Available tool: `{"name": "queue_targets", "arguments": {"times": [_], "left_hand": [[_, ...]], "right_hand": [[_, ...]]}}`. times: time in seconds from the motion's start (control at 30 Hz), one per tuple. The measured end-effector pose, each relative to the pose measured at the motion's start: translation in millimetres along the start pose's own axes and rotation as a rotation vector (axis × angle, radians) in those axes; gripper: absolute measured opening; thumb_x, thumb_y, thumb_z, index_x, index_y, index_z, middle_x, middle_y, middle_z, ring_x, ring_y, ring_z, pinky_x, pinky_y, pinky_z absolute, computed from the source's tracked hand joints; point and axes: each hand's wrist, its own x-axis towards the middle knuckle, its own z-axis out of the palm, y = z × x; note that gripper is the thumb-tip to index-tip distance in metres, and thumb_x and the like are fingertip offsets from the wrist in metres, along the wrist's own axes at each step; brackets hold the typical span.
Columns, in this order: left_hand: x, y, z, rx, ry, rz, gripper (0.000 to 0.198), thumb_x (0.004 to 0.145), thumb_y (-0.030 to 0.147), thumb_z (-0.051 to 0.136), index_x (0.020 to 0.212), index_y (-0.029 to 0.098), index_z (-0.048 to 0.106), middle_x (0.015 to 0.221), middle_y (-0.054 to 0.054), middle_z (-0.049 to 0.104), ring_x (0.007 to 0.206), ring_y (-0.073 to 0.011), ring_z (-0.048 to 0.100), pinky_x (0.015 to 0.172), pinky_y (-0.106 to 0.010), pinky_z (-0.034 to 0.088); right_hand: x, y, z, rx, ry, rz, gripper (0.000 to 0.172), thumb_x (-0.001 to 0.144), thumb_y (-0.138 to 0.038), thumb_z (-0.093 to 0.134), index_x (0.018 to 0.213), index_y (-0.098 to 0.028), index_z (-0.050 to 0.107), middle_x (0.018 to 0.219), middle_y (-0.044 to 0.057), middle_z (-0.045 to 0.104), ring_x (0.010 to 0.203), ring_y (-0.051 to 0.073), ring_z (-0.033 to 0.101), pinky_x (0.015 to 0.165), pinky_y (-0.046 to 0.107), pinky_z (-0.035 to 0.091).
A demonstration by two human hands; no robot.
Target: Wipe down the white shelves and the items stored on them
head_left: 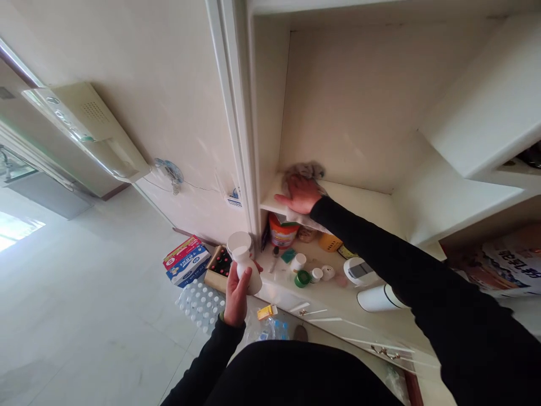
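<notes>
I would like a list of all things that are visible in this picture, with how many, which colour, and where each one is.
grey cloth: 1, grey, on the white shelf
white plastic bottle: 1, white, in the left hand
round lid: 1, white, behind the bottle
tub: 1, orange and white, under the shelf
small containers: 3, white, on the cabinet top
green cap: 1, green, on the cabinet top
tumbler: 1, white with black band, at the cabinet edge
cartons: 2, red and blue, stacked on the floor
box of dark bottles: 1, brown, on the floor
wrapped water bottles: 1 pack, clear, on the floor
printed bag: 1, white, lower right
left hand: 1, around the bottle
right hand: 1, on the cloth, black sleeve
</notes>
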Motion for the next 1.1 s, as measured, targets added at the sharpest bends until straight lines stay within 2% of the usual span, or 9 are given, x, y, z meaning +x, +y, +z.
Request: {"name": "queue_targets", "arguments": {"times": [0.17,0.33,0.43,0.53,0.63,0.7,0.8,0.9,1.1], "left_hand": [[-3.1,10.5,-2.1,0.025,-0.016,0.08,0.057,0.095,0.069,0.079,0.124,0.02,0.072,0.102,-0.007,0.079,0.088,-0.0214,0.069,0.08,-0.031,0.053],[16.5,23.2,16.6,0.089,-0.046,0.159,0.057,0.082,0.064,0.091,0.112,0.02,0.072,0.1,-0.005,0.079,0.089,-0.0209,0.071,0.085,-0.032,0.055],[36.8,32.9,35.3,0.225,-0.116,0.282,0.052,0.082,0.058,0.091,0.111,0.019,0.073,0.1,-0.007,0.08,0.09,-0.0233,0.073,0.087,-0.035,0.059],[61.0,35.8,51.9,0.411,-0.254,0.554,0.051,0.088,0.053,0.085,0.124,0.019,0.075,0.13,-0.015,0.08,0.124,-0.0334,0.075,0.111,-0.047,0.06],[87.1,25.0,62.2,0.617,-0.347,0.838,0.049,0.09,0.049,0.082,0.126,0.017,0.074,0.17,-0.023,0.057,0.167,-0.0439,0.046,0.134,-0.061,0.044],[103.1,11.0,64.9,0.74,-0.33,0.932,0.044,0.09,0.046,0.081,0.121,0.016,0.074,0.181,-0.025,0.042,0.176,-0.0469,0.029,0.137,-0.067,0.04],[121.6,-11.5,64.0,0.833,-0.278,0.986,0.044,0.091,0.045,0.082,0.121,0.015,0.073,0.185,-0.028,0.034,0.177,-0.0485,0.025,0.136,-0.071,0.039],[132.6,-25.3,59.7,0.877,-0.265,1.002,0.051,0.091,0.046,0.083,0.129,0.014,0.072,0.183,-0.03,0.036,0.176,-0.0486,0.028,0.136,-0.072,0.039],[134.5,-25.2,54.1,0.911,-0.289,1.0,0.048,0.096,0.049,0.078,0.13,0.016,0.072,0.179,-0.027,0.046,0.172,-0.0458,0.038,0.136,-0.071,0.04]], "right_hand": [[-2.4,-31.5,9.2,0.102,0.152,-0.304,0.075,0.11,-0.055,0.056,0.158,0.003,0.057,0.168,0.034,0.056,0.159,0.044,0.051,0.136,0.062,0.034],[-52.5,-23.7,18.2,0.164,0.162,-0.463,0.06,0.108,-0.032,0.054,0.163,-0.007,0.06,0.174,0.022,0.054,0.166,0.036,0.048,0.14,0.058,0.035],[-98.5,6.1,25.7,0.235,0.203,-0.542,0.06,0.111,-0.037,0.047,0.164,-0.014,0.061,0.177,0.018,0.052,0.169,0.035,0.044,0.141,0.065,0.035],[-145.3,52.1,32.5,0.237,0.279,-0.461,0.059,0.114,-0.041,0.041,0.165,-0.019,0.06,0.176,0.014,0.054,0.17,0.032,0.044,0.141,0.064,0.038],[-180.9,103.8,37.7,0.195,0.333,-0.317,0.063,0.114,-0.047,0.037,0.166,-0.019,0.056,0.175,0.014,0.056,0.17,0.031,0.044,0.139,0.062,0.041],[-193.3,131.6,41.4,0.15,0.364,-0.214,0.065,0.112,-0.053,0.039,0.164,-0.019,0.057,0.173,0.015,0.058,0.168,0.035,0.047,0.137,0.065,0.044],[-189.5,151.1,46.3,0.095,0.411,-0.073,0.066,0.109,-0.062,0.041,0.153,-0.018,0.064,0.166,0.021,0.063,0.161,0.043,0.054,0.13,0.07,0.048],[-160.9,146.9,45.5,0.026,0.48,0.012,0.074,0.105,-0.072,0.043,0.137,-0.01,0.067,0.149,0.032,0.069,0.156,0.051,0.055,0.127,0.072,0.047],[-80.1,125.3,23.7,0.103,0.307,-0.144,0.076,0.106,-0.066,0.044,0.15,-0.006,0.058,0.152,0.03,0.068,0.143,0.043,0.067,0.119,0.058,0.055]]}}
